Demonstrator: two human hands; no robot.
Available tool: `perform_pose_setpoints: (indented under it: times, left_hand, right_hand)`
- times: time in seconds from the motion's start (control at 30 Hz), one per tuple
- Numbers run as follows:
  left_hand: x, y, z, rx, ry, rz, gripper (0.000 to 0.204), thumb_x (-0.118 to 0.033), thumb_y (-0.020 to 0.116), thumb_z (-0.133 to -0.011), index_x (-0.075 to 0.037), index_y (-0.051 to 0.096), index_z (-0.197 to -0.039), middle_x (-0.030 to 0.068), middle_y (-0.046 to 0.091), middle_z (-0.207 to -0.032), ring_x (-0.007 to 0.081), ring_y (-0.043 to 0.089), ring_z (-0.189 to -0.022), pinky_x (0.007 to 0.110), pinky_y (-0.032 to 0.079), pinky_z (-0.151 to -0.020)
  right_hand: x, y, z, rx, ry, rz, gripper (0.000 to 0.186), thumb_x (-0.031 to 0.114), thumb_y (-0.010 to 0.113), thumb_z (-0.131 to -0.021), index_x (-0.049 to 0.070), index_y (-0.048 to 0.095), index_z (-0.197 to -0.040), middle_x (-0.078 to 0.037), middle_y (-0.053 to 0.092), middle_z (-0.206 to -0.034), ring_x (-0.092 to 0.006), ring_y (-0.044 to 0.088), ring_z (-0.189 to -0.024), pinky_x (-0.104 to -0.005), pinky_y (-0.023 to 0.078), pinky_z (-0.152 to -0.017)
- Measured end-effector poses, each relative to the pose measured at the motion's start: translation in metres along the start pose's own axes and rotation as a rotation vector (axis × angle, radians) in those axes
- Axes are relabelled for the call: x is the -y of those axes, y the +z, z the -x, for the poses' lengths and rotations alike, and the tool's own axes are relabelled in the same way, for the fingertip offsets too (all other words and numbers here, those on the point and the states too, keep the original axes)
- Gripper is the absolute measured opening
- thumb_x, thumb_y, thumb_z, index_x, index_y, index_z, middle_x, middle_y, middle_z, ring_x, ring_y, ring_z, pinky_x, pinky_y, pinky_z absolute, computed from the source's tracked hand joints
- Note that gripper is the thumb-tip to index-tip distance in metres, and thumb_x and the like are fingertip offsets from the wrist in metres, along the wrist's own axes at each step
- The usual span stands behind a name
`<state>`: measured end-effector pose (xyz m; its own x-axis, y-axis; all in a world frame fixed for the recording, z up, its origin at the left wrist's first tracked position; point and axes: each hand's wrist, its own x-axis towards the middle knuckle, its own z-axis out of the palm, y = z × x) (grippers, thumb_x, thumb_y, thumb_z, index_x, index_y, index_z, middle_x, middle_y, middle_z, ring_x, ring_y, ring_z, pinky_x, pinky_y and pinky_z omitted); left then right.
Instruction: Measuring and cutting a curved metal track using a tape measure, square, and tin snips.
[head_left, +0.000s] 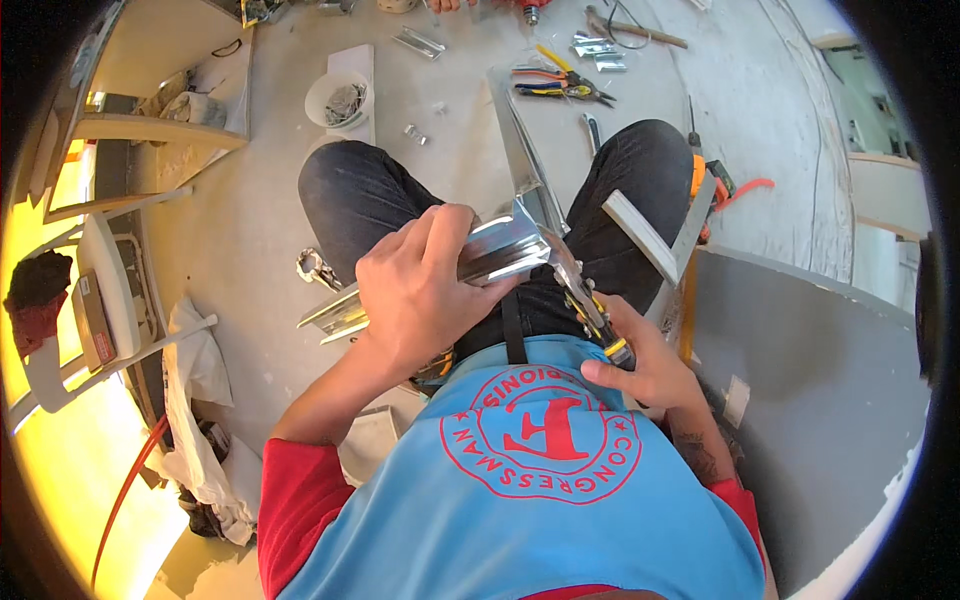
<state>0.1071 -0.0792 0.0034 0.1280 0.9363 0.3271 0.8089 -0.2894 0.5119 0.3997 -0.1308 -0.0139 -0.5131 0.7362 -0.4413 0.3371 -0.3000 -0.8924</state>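
Observation:
My left hand (412, 290) is closed around a shiny metal channel (508, 246), held tilted above my lap. In my right hand (652, 362) is a pair of tin snips (592, 312) with yellow and black handles. The jaws of the snips meet the channel's right end; whether they bite into the metal is hard to see. A long metal strip (522, 150) stretches from that end toward the far floor between my knees. I cannot tell if it is joined to the channel.
Farther off lie a white bucket of small metal pieces (318, 108), several hand tools (565, 84), a hammer (655, 32) and cut metal pieces (598, 50). Another person's hand (447, 5) shows at the top edge. A grey panel (800, 370) stands at my right.

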Motion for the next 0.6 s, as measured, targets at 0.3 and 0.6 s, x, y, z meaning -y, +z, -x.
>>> perform_pose_setpoints:
  times: [0.3, 0.6]
  left_hand:
    - [0.001, 0.004, 0.003, -0.052, 0.031, 0.013, 0.051, -0.024, 0.095, -0.057, -0.011, 0.059, -0.092, 0.0034, 0.064, -0.077, 0.0245, 0.068, -0.064, 0.036, 0.053, -0.056]
    - [0.004, 0.002, 0.006, -0.021, -0.011, 0.086, 0.053, -0.018, 0.097, -0.059, -0.009, 0.064, -0.100, 0.0070, 0.071, -0.076, 0.0259, 0.072, -0.068, 0.036, 0.056, -0.060]
  right_hand:
    - [0.023, 0.003, 0.007, -0.057, 0.157, 0.089, 0.066, 0.026, 0.084, -0.085, -0.005, 0.060, -0.138, -0.012, 0.065, -0.116, -0.0189, 0.058, -0.112, -0.0355, 0.045, -0.102]
    - [0.017, 0.002, 0.008, -0.139, 0.200, 0.244, 0.054, 0.035, 0.086, -0.082, -0.005, 0.073, -0.115, -0.019, 0.074, -0.096, -0.0249, 0.072, -0.088, -0.0390, 0.056, -0.082]
